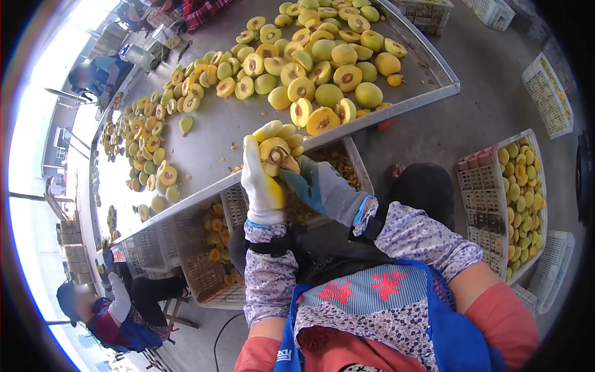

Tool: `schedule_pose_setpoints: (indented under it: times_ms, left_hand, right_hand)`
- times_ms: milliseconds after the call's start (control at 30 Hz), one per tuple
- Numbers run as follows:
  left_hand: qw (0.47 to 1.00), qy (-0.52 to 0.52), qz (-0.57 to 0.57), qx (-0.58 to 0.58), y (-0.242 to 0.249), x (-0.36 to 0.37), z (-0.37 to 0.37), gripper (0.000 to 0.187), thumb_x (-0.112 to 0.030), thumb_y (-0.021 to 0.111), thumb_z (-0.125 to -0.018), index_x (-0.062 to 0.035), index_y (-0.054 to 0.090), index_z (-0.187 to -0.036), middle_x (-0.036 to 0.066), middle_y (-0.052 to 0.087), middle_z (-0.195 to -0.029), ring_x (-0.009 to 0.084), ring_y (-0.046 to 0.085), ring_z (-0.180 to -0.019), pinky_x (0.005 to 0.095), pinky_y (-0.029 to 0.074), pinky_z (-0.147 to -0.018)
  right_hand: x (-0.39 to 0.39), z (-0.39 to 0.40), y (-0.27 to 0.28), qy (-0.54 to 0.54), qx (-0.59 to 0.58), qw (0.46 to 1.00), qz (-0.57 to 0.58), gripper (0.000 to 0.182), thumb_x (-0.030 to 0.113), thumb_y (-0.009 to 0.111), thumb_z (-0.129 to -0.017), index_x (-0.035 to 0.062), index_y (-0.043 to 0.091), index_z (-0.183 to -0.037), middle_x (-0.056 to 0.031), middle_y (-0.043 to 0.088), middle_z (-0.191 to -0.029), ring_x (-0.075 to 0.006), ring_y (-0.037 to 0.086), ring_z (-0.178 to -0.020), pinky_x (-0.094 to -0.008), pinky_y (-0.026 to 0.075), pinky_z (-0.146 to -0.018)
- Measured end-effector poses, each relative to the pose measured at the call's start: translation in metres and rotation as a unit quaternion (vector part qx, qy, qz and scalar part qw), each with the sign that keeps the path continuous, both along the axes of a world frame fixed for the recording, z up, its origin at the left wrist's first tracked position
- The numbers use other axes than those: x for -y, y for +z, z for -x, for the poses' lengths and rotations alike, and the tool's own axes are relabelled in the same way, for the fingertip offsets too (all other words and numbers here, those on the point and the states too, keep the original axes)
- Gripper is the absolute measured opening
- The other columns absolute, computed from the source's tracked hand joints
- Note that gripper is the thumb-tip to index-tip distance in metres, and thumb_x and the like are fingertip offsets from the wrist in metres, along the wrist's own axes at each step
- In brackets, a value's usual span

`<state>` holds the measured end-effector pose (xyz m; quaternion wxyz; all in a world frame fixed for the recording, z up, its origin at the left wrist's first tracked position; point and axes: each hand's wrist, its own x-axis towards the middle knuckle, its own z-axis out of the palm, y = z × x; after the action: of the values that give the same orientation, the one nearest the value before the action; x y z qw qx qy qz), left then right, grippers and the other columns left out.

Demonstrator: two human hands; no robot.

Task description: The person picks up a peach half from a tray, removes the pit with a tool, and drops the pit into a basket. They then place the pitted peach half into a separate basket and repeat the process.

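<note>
My left hand, in a white glove stained yellow, is wrapped round a halved yellow fruit that looks like a peach, cut face toward me. Pressed against that face is my right hand, in a grey glove with blue-coated fingers. A thin dark curved loop, perhaps a pitting tool, shows at the pit cavity by the right fingertips. Its handle is hidden in the closed right hand. Both hands are just off the edge of a metal table, above a crate of fruit scraps.
Many peach halves are heaped on the table. A crate of halves stands below its edge, left of my legs. At right is another full crate. A co-worker sits at lower left; other people are farther back.
</note>
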<state>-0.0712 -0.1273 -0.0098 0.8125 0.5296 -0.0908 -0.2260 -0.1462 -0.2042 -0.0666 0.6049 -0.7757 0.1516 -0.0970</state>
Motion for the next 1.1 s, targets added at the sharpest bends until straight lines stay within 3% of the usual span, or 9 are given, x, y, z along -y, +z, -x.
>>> schedule_pose_setpoints:
  times_ms: [300, 467, 633, 733, 800, 900, 967, 1033, 1100]
  left_hand:
    - [1.0, 0.013, -0.003, -0.001, -0.006, 0.0, 0.0, 0.05, -0.04, 0.035, -0.108, 0.0012, 0.06, -0.121, 0.018, 0.069, -0.109, 0.0264, 0.068, -0.096, 0.0376, 0.057, -0.088]
    - [0.941, 0.014, -0.184, 0.283, -0.003, -0.006, 0.002, 0.049, -0.039, 0.036, -0.109, 0.0012, 0.064, -0.113, 0.015, 0.07, -0.102, 0.024, 0.069, -0.095, 0.0349, 0.056, -0.085]
    - [0.979, -0.087, -0.161, 0.083, 0.011, -0.013, -0.011, 0.044, -0.036, 0.043, -0.107, 0.0021, 0.063, -0.115, 0.015, 0.07, -0.099, 0.0201, 0.066, -0.085, 0.0305, 0.055, -0.079]
    - [0.98, -0.118, -0.156, 0.046, 0.018, -0.016, -0.012, 0.044, -0.034, 0.046, -0.106, 0.0029, 0.059, -0.125, 0.016, 0.069, -0.101, 0.0181, 0.063, -0.078, 0.0292, 0.054, -0.077]
    - [0.977, -0.128, -0.155, 0.069, 0.019, -0.023, -0.01, 0.046, -0.035, 0.046, -0.106, 0.0029, 0.058, -0.129, 0.015, 0.068, -0.103, 0.0175, 0.062, -0.079, 0.0292, 0.054, -0.078]
    - [0.978, -0.118, -0.142, 0.1, 0.02, -0.035, -0.008, 0.05, -0.033, 0.05, -0.105, 0.0012, 0.051, -0.141, 0.011, 0.068, -0.115, 0.0127, 0.061, -0.096, 0.0239, 0.05, -0.084]
    - [0.942, -0.11, -0.215, 0.234, 0.013, -0.042, -0.013, 0.053, -0.031, 0.051, -0.104, 0.0007, 0.045, -0.146, 0.012, 0.066, -0.121, 0.0144, 0.061, -0.102, 0.0265, 0.048, -0.092]
    - [0.953, -0.076, -0.148, 0.252, -0.003, -0.029, -0.006, 0.051, -0.03, 0.05, -0.104, 0.0007, 0.045, -0.145, 0.013, 0.065, -0.123, 0.017, 0.06, -0.108, 0.0311, 0.046, -0.099]
    - [0.95, -0.003, -0.114, 0.291, -0.016, -0.011, 0.003, 0.048, -0.031, 0.048, -0.106, 0.0007, 0.047, -0.142, 0.012, 0.064, -0.124, 0.019, 0.059, -0.112, 0.036, 0.044, -0.104]
  right_hand:
    - [0.005, 0.007, 0.012, 0.015, -0.036, 0.997, 0.072, 0.059, 0.059, 0.05, -0.097, 0.0033, 0.063, -0.112, -0.0261, 0.069, -0.083, -0.0457, 0.068, -0.082, -0.0505, 0.054, -0.074]
    - [0.006, 0.009, 0.011, 0.011, -0.009, 0.996, 0.091, 0.051, 0.052, 0.055, -0.097, 0.0044, 0.063, -0.113, -0.0247, 0.069, -0.086, -0.046, 0.067, -0.082, -0.0499, 0.054, -0.072]
    - [0.009, 0.01, 0.003, 0.033, -0.037, 0.991, 0.125, 0.042, 0.041, 0.06, -0.099, 0.0024, 0.062, -0.116, -0.0258, 0.069, -0.089, -0.0466, 0.066, -0.086, -0.0483, 0.054, -0.071]
    - [0.006, 0.008, -0.004, 0.03, 0.042, 0.996, 0.073, 0.042, 0.039, 0.059, -0.1, 0.0009, 0.061, -0.119, -0.021, 0.072, -0.088, -0.0413, 0.069, -0.082, -0.0468, 0.055, -0.072]
    - [0.002, 0.008, -0.002, 0.011, 0.113, 0.992, -0.054, 0.042, 0.04, 0.057, -0.102, 0.0014, 0.062, -0.118, -0.0117, 0.072, -0.085, -0.0246, 0.07, -0.077, -0.0399, 0.056, -0.072]
    - [0.002, 0.01, 0.007, 0.051, 0.017, 0.982, -0.182, 0.047, 0.045, 0.053, -0.104, 0.0008, 0.064, -0.115, -0.0029, 0.066, -0.083, -0.0113, 0.064, -0.082, -0.0321, 0.055, -0.07]
    - [0.007, 0.015, 0.034, 0.057, -0.021, 0.975, -0.215, 0.048, 0.047, 0.051, -0.104, 0.001, 0.064, -0.111, -0.0019, 0.063, -0.08, -0.0095, 0.061, -0.078, -0.0292, 0.054, -0.066]
    - [0.001, 0.012, 0.028, 0.065, -0.061, 0.965, -0.248, 0.05, 0.049, 0.049, -0.104, 0.0011, 0.064, -0.107, -0.0008, 0.06, -0.078, -0.0077, 0.059, -0.075, -0.0263, 0.052, -0.063]
    - [-0.017, -0.003, -0.01, 0.048, 0.093, 0.921, -0.376, 0.055, 0.054, 0.048, -0.103, 0.0013, 0.063, -0.1, 0.0007, 0.056, -0.07, -0.0074, 0.054, -0.059, -0.0266, 0.047, -0.049]
